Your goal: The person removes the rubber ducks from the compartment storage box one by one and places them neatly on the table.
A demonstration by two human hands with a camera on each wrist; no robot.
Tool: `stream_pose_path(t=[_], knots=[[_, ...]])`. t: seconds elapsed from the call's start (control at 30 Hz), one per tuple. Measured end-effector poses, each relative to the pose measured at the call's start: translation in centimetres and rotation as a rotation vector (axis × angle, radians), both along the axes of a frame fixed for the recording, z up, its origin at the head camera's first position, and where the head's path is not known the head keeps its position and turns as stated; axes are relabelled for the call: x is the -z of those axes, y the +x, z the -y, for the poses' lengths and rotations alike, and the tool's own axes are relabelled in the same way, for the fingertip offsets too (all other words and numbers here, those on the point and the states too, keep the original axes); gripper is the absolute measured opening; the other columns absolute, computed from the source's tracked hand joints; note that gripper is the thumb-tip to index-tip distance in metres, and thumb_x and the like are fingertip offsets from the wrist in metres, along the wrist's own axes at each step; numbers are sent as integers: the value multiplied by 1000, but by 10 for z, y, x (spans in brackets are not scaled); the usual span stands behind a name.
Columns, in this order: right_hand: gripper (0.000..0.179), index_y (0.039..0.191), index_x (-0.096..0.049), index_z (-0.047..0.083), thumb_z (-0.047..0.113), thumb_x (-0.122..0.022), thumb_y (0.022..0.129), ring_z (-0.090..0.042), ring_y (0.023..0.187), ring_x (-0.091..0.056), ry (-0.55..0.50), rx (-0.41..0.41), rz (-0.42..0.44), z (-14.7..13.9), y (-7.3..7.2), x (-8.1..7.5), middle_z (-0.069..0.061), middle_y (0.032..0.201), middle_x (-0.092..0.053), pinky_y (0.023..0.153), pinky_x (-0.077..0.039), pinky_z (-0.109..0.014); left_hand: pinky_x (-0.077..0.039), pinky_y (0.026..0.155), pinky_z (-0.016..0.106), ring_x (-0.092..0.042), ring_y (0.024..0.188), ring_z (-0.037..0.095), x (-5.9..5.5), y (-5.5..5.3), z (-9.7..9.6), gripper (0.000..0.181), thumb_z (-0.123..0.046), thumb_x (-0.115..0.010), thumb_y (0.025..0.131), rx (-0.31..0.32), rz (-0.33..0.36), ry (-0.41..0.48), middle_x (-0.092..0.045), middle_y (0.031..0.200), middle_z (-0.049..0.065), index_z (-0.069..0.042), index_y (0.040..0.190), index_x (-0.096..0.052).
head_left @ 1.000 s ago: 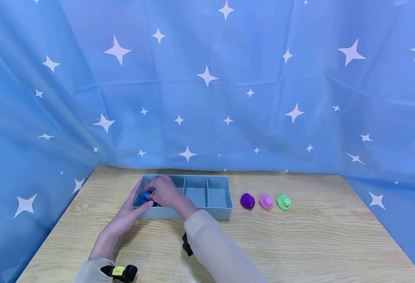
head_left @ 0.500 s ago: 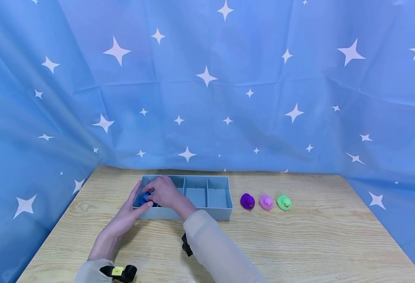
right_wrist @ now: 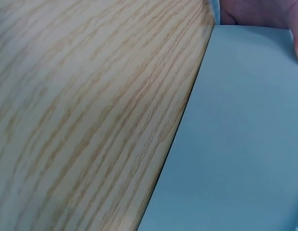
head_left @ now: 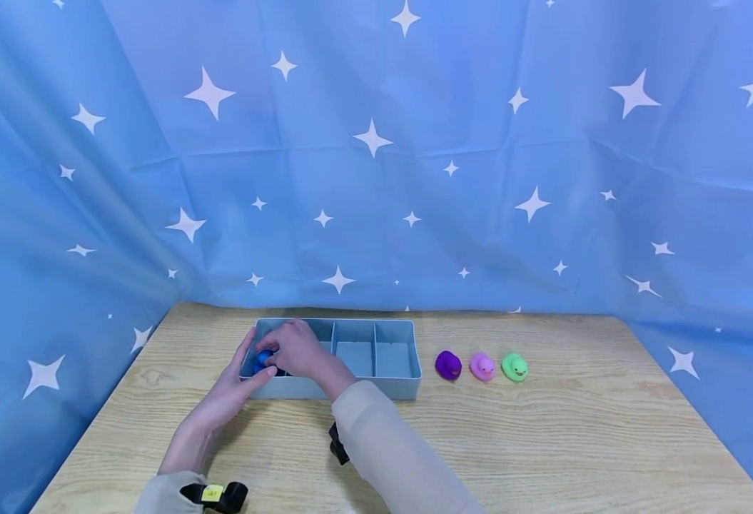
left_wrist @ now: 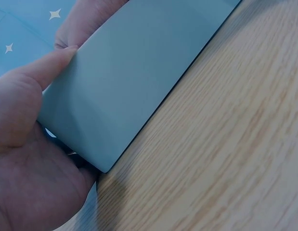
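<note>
A long pale blue divided box (head_left: 286,389) stands on the wooden table. My left hand (head_left: 225,396) grips its left end, the thumb on the front rim and the fingers around the end wall. In the left wrist view the thumb (left_wrist: 55,65) lies at the box's upper edge. My right hand (head_left: 299,350) reaches over the front wall into the leftmost part and pinches a blue toy duck (head_left: 263,361), mostly hidden by the fingers. The right wrist view shows mainly the box's outer wall (right_wrist: 230,134).
To the right of the box, a purple duck (head_left: 449,365), a pink duck (head_left: 482,366) and a green duck (head_left: 514,367) sit in a row on the table (head_left: 543,442). Behind hangs a blue curtain (head_left: 376,235) with white stars.
</note>
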State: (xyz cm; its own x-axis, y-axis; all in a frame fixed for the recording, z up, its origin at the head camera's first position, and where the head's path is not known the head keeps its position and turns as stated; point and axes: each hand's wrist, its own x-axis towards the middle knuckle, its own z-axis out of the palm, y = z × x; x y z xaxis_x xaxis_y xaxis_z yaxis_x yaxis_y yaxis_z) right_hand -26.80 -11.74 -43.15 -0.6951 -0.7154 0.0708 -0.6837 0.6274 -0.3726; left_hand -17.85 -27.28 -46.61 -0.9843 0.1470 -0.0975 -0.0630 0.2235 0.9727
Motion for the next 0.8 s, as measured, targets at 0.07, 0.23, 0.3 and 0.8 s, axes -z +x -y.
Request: stream_pose_path(t=[0.07, 0.23, 0.3, 0.8], knots=[[26, 124, -77, 24, 21, -72, 98, -5, 117, -62, -2, -3, -1, 0, 0, 0, 16, 117, -73, 120, -28, -31, -20, 114, 72, -5, 152, 51, 0, 0, 0, 91, -28, -58, 107, -3, 2, 0, 12, 169, 19, -29, 165, 12], [27, 124, -77, 21, 20, -73, 98, -3, 112, -64, -33, 13, 14, 0, 1, 1, 14, 116, -74, 120, -27, -31, -22, 114, 69, -9, 151, 51, 0, 0, 0, 91, -27, -58, 106, -13, 3, 8, 8, 169, 21, -29, 165, 12], [28, 125, -76, 19, 20, -73, 97, -1, 108, -66, -45, 24, 27, 0, 1, 1, 13, 115, -74, 120, -27, -31, -26, 112, 65, -11, 151, 50, 1, 0, -1, 92, -28, -59, 106, -16, 3, 3, 6, 169, 22, -29, 165, 12], [33, 130, -73, 14, 14, -73, 97, -2, 107, -68, -138, 20, 66, -3, 0, 1, 7, 116, -75, 106, -43, -24, -31, 110, 62, -12, 151, 51, -1, 1, -2, 91, -29, -59, 106, -39, 14, -8, 7, 169, 21, -30, 165, 10]])
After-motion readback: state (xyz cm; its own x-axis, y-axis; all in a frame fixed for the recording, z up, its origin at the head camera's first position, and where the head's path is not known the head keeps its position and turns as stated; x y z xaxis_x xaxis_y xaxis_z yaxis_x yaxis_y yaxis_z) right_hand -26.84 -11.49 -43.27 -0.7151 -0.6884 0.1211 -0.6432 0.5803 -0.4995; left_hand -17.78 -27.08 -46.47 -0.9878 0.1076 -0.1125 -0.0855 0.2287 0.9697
